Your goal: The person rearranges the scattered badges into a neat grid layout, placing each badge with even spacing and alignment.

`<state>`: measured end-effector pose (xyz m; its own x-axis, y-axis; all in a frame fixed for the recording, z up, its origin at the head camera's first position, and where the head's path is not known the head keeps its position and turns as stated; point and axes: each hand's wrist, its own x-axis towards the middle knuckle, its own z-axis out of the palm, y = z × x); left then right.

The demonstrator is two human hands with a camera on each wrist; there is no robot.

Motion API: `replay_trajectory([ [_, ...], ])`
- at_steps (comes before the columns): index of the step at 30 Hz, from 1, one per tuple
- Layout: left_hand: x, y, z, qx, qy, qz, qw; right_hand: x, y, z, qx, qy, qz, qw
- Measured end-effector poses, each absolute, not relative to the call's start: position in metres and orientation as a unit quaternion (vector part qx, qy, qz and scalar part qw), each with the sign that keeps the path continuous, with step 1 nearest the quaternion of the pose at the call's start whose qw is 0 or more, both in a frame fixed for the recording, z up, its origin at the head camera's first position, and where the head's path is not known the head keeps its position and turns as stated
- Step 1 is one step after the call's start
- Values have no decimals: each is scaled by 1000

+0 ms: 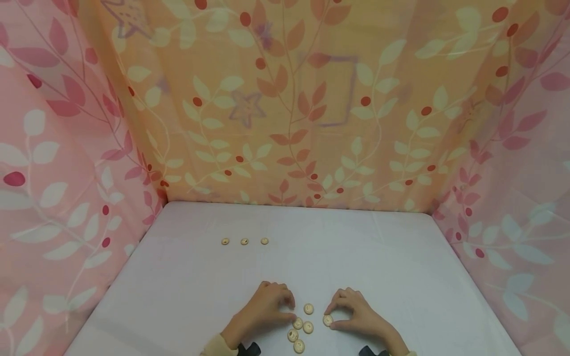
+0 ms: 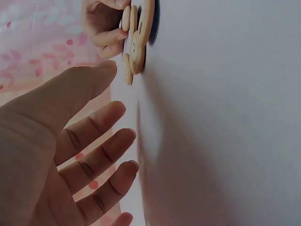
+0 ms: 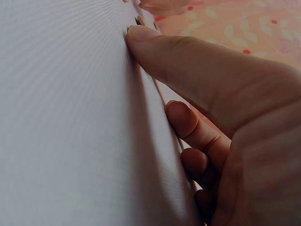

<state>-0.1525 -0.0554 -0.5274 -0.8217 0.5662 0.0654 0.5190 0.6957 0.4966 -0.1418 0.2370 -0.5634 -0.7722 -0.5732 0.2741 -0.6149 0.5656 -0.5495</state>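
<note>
Right hand [image 1: 359, 315] pinches one button [image 1: 327, 320], well apart from the tabletop's far edge [image 1: 298, 208]; left hand [image 1: 266, 305], fingers parted and empty, is beside other buttons [image 1: 308, 327]; best grip the rim lightly, lifting straight.

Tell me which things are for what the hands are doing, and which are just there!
For the job:
left hand, beside the loose pieces
right hand, pinching one round piece
five loose pieces between the hands
row of three pieces, probably

Just there:
leafy curtain
pale table, only holding things up
</note>
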Motion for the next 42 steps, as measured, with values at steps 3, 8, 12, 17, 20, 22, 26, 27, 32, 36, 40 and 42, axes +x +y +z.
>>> replay_trajectory([
  [3, -151, -52, -529, 297, 921, 245, 59, -142, 237, -563, 336, -885, 322, 28],
  [8, -148, -46, -529, 300, 926, 222, 58, -142, 238, -564, 336, -885, 322, 28],
  [12, -144, -43, -527, 301, 929, 207, 51, -142, 238, -564, 336, -884, 324, 31],
  [17, -144, -39, -528, 311, 931, 185, 47, -142, 237, -564, 332, -885, 326, 27],
  [20, -145, -36, -530, 319, 933, 162, 48, -142, 237, -565, 333, -885, 325, 29],
  [22, -145, -35, -529, 323, 934, 149, 46, -142, 237, -565, 332, -886, 322, 31],
  [26, -144, -35, -527, 336, 933, 129, 27, -142, 237, -565, 330, -887, 321, 31],
  [27, -143, -35, -527, 338, 932, 126, 21, -142, 236, -565, 328, -888, 321, 30],
  [32, -143, -36, -525, 348, 932, 105, -4, -142, 236, -565, 323, -891, 319, 29],
  [36, -142, -36, -522, 353, 931, 94, -18, -142, 236, -565, 320, -892, 316, 31],
  [40, -141, -35, -519, 360, 929, 86, -26, -142, 236, -564, 318, -893, 317, 29],
  [42, -141, -35, -519, 362, 928, 81, -29, -142, 236, -564, 315, -894, 317, 26],
])
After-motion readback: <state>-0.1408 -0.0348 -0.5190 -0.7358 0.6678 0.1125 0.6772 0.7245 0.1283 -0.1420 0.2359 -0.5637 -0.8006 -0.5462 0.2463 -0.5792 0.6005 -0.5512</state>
